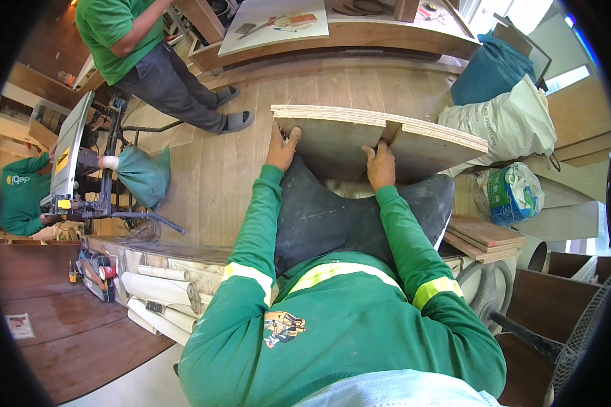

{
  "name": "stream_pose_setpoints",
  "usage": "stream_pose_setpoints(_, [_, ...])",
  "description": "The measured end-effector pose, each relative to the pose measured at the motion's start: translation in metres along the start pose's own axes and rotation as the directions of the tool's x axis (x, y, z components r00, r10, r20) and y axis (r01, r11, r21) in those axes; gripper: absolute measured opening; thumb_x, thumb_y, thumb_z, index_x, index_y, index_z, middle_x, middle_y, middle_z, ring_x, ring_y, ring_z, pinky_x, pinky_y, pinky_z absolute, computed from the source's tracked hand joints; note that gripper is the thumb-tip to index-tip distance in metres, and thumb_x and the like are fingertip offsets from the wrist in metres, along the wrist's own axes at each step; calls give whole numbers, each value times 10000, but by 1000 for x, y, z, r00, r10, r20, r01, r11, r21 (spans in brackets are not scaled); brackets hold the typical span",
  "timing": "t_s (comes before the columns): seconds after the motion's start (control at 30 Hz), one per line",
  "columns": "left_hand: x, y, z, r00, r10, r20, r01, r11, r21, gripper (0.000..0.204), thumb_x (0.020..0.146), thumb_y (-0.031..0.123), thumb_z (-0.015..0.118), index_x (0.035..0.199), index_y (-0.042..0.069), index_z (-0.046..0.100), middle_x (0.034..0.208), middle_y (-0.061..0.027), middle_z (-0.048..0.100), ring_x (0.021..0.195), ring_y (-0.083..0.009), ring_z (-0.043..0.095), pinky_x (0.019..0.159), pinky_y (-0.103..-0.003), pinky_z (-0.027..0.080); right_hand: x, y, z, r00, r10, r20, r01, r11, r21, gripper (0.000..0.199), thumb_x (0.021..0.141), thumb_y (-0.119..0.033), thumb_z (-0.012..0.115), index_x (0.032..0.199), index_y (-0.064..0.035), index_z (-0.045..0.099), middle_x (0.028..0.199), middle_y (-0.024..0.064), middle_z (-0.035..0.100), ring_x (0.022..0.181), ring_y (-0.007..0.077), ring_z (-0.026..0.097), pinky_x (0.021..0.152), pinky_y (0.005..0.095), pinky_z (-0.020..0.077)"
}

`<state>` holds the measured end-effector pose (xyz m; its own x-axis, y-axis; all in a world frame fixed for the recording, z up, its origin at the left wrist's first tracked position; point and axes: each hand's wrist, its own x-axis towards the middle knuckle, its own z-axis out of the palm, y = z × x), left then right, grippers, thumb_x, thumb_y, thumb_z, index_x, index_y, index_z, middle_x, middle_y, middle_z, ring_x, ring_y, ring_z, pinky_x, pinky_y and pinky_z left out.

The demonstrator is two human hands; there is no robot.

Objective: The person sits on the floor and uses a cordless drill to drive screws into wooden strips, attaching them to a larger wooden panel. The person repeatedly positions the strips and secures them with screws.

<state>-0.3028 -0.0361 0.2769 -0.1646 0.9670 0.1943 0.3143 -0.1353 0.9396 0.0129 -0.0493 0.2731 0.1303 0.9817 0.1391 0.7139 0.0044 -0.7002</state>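
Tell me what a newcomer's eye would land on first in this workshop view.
First, the stacked plywood boards at centre, gripped at their near edge by the left hand and the right hand, both on green sleeves. Next, a person in a green shirt standing at upper left beside a table saw with a teal dust bag. At right, bulging sacks pile up against the wall.

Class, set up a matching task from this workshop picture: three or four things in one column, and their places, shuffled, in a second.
Things:
1. stacked plywood boards
2. teal dust bag
3. rolled pale paper sheets
4. white woven sack

Places:
A. on the table saw stand
B. far right, under a blue bag
C. gripped by both hands
D. lower left, beside the green sleeve

Pairs: 1-C, 2-A, 3-D, 4-B
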Motion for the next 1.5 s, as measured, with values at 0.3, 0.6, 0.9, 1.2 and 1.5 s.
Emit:
stream_pose_setpoints(0.3, [15,38,7,994,52,-101,-52,999,1,954,1041,633,707,1616,-67,409,1515,-290,592,1460,-362,551,1225,-454,411,14,8,-6,973,65,222,-50,996,-70,532,1048,-423,733,1180,88,665,1083,386,734,1081,584,695,940,628,564])
stream_pose_setpoints(0.6, [12,35,8,994,-9,-104,20,994,109,1022,1058,700,611,1619,-123,378,1558,-381,538,1484,-474,523,1225,-475,410,13,42,33,981,79,177,-76,997,-27,509,1042,-397,739,1138,100,682,1070,403,730,1061,586,706,927,623,574])
stream_pose_setpoints(0.9, [11,14,-2,983,71,-168,-35,978,204,857,1113,682,511,1492,-87,494,1426,-342,644,1356,-488,613,1152,-485,458,9,37,38,987,53,149,-54,999,3,465,1047,-367,741,1118,83,649,1013,399,726,1017,590,702,867,631,576])
stream_pose_setpoints(1.2, [7,30,-8,988,84,-131,-54,976,213,765,1141,634,491,1444,-68,517,1362,-333,669,1309,-506,623,1110,-496,473,7,44,40,992,-26,123,20,999,43,359,1060,-284,708,1142,62,655,1047,388,720,1026,592,691,892,643,555])
stream_pose_setpoints(1.5, [-2,37,-4,989,81,-120,-65,990,128,721,1147,607,496,1429,-56,523,1347,-331,671,1268,-506,633,1095,-501,474,0,50,39,994,-56,90,47,994,103,279,1047,-227,707,1145,33,680,1059,375,720,1032,580,684,875,640,539])
